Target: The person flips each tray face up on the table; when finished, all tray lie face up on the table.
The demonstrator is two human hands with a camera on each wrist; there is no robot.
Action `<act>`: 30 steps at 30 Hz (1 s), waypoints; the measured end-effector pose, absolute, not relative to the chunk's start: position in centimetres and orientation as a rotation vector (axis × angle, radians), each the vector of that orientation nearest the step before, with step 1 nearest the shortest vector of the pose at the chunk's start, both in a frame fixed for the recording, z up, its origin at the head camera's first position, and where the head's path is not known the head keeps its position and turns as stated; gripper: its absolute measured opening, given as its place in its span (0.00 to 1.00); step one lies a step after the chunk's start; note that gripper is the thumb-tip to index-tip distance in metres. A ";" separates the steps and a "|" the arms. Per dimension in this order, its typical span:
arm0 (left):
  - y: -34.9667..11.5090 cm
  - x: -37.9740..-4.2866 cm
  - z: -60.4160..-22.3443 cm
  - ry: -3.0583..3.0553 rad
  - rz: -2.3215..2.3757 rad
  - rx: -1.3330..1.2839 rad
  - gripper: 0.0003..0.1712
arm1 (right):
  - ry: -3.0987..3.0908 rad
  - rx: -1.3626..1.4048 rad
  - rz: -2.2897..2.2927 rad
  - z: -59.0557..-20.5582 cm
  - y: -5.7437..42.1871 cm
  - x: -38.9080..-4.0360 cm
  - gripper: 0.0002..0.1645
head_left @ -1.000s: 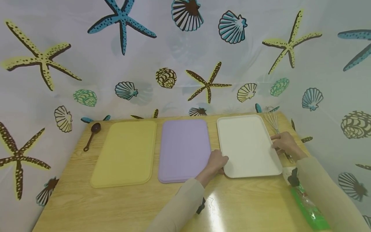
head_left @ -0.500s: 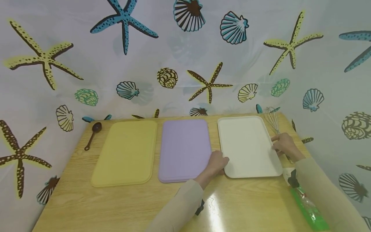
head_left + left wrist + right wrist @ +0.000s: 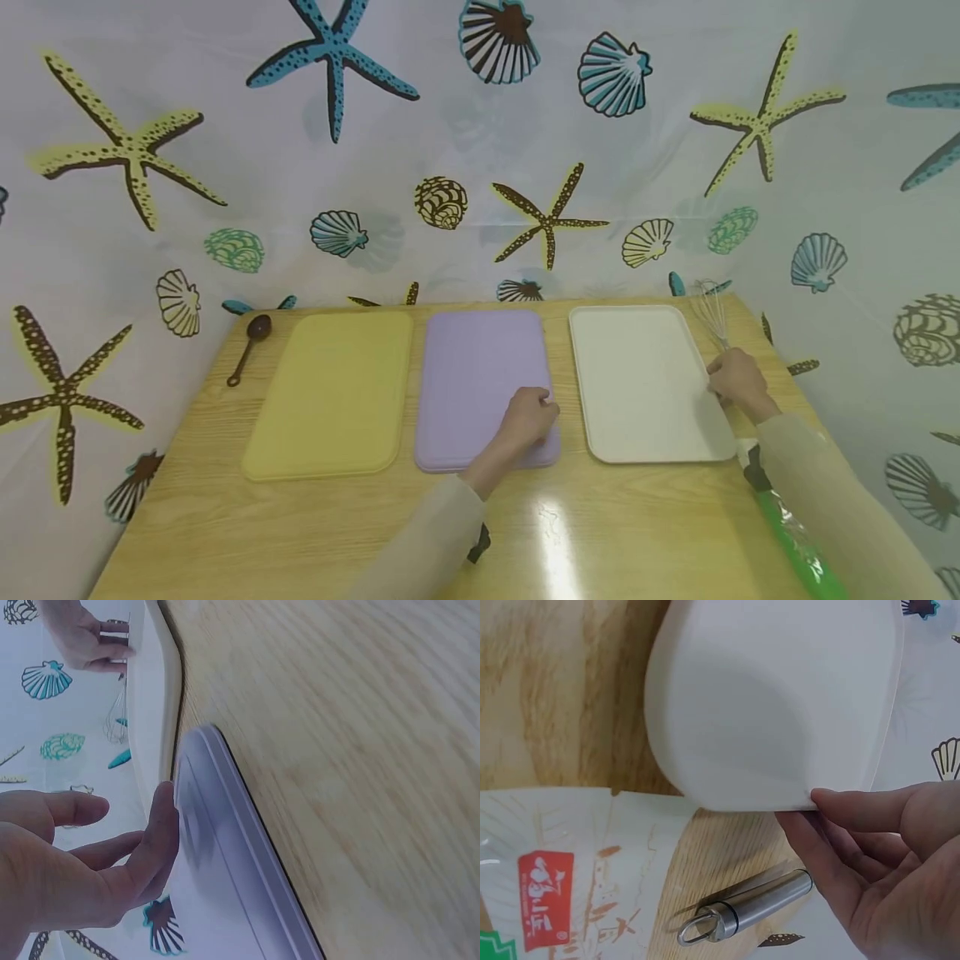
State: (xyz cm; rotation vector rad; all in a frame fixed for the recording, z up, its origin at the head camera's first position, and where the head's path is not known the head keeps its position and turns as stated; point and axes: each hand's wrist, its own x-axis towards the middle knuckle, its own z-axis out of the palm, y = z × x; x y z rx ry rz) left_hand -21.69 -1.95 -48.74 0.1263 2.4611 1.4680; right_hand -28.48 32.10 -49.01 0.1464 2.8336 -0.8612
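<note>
At the right edge of the white tray point(image 3: 637, 375), my right hand point(image 3: 737, 379) pinches the rim. The right wrist view has its thumb on top of the edge and fingers underneath. My left hand point(image 3: 525, 417) is over the right side of the purple tray point(image 3: 476, 350) and holds nothing. In the left wrist view, its fingers point(image 3: 157, 847) are loosely bent beside the purple tray's rim point(image 3: 247, 817); whether they touch it I cannot tell. Beside the right hand lies a wire whisk point(image 3: 712, 312), its metal handle point(image 3: 769, 904) showing in the right wrist view.
Left of the purple tray lies a yellow tray point(image 3: 333, 383), with a dark brown spoon point(image 3: 258, 327) farther left. A green and white plastic packet point(image 3: 798, 537) lies partly under the right forearm. A patterned curtain point(image 3: 465, 125) hangs behind the wooden table point(image 3: 300, 533).
My left hand has let go of the white tray's left edge and moved left over the purple tray. My right hand stays at the white tray's right edge. The view has shifted slightly.
</note>
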 end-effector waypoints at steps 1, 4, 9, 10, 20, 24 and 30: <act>-2.3 -21.7 -48.7 2.469 1.477 0.133 0.26 | 2.843 0.146 -0.843 -49.0 32.1 -28.4 0.21; -3.3 -21.7 -48.6 2.501 1.474 0.127 0.25 | 2.865 0.132 -0.822 -48.8 32.2 -27.9 0.22; -4.1 -22.0 -48.7 2.551 1.469 0.048 0.24 | 2.897 0.159 -0.718 -49.0 32.6 -27.7 0.22; -4.3 -22.1 -48.7 2.565 1.470 0.023 0.24 | 2.909 0.162 -0.684 -49.2 32.7 -27.8 0.21; -9.8 -23.6 -49.0 2.825 1.409 -0.009 0.25 | 3.143 -0.055 -0.663 -48.9 26.1 -28.9 0.21; -12.3 -23.8 -49.5 2.973 1.169 0.006 0.27 | 3.084 -0.101 -0.744 -48.5 21.7 -28.7 0.26; -14.8 -23.8 -51.5 3.054 0.942 0.072 0.32 | 2.995 -0.241 -0.865 -49.1 15.5 -28.5 0.32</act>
